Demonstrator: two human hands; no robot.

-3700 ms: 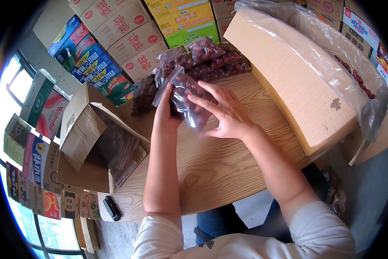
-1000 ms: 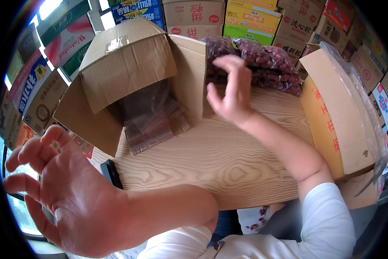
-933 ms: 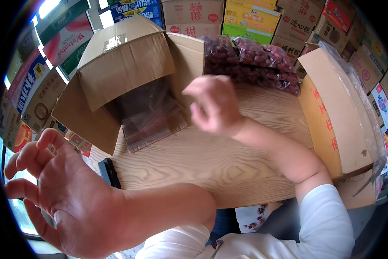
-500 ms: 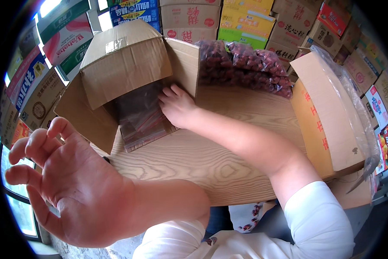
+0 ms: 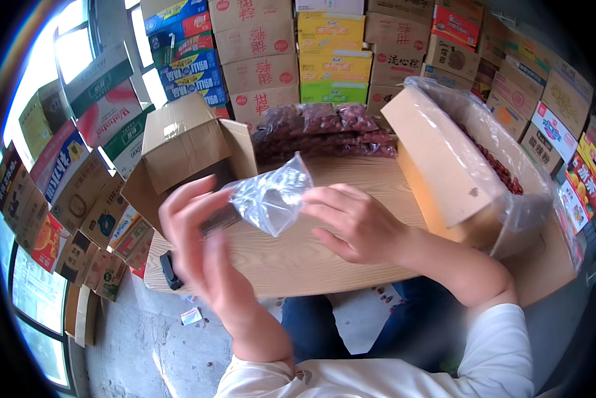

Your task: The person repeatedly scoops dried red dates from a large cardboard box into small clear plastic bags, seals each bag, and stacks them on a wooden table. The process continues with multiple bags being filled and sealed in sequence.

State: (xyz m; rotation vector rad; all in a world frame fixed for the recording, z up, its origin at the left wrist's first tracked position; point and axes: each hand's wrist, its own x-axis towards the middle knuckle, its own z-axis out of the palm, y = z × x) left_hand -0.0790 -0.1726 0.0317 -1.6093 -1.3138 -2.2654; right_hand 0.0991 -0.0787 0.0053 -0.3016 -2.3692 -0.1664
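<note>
A clear plastic bag hangs crumpled in the air above the table, between my two hands. My right hand pinches its right edge with the fingers, while the thumb stands lower and apart. Blurred by motion, my left hand is raised at the bag's left end with fingers spread; one fingertip appears to touch the plastic. Behind it, an opened cardboard box lies on its side, flat plastic bags showing at its mouth, partly hidden by my left hand.
Filled bags of dark red dates are stacked at the table's back. A large plastic-lined carton with loose dates leans at the right. A small black object sits at the left edge. Stacked cartons line the wall.
My right hand has come back from the box's mouth with a clear plastic bag. My left hand has moved right, toward the bag. The view has shifted, showing more floor and the dates in the carton.
</note>
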